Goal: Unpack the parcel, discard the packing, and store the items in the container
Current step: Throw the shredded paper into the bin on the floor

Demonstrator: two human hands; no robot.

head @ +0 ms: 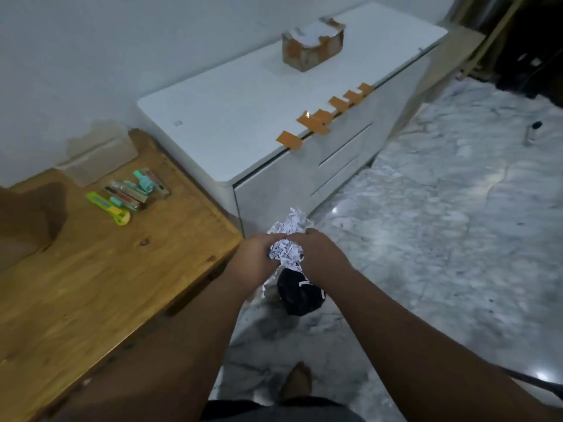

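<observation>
Both hands hold one wad of white shredded packing paper (pixel 287 239) in front of me, over the floor. My left hand (pixel 259 254) grips its left side and my right hand (pixel 320 254) its right side. Right below the wad stands a black bin bag (pixel 300 295) on the marble floor. The opened parcel box (pixel 312 45), wrapped in brown tape, sits on the white cabinet top. Unpacked items (pixel 134 190), small cutters and stationery packs in green and teal, lie on the wooden table next to a clear plastic container (pixel 100 159) by the wall.
Several strips of brown tape (pixel 332 112) hang along the front edge of the white cabinet (pixel 219 111). The wooden table (pixel 91 269) fills the left side. My foot (pixel 297 382) is on the marble floor. A small bottle (pixel 533 132) lies on the floor at the right.
</observation>
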